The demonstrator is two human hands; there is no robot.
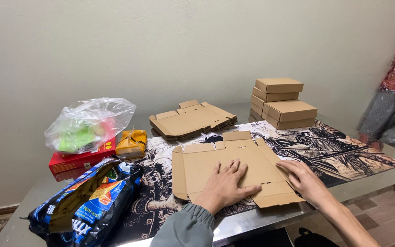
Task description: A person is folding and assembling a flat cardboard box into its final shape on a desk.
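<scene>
My left hand [225, 185] lies flat, fingers spread, pressing the unfolded blank [234, 167] onto the mat [344, 153] at the near tabletop [24, 215] edge. My right hand [305, 180] rests open on the blank's right flap, gripping nothing. Not one flap is up yet, so this box is barely begun. Far right, four finished boxes [282, 103] are stacked; far centre, a pile of blanks [193, 120] waits.

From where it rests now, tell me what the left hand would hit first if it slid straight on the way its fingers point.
The left hand lies flat on the unfolded cardboard box blank, fingers pointing up and slightly right. Sliding on, it would probably first reach the blank's far flap; beyond that lies the stack of flat blanks.
</scene>
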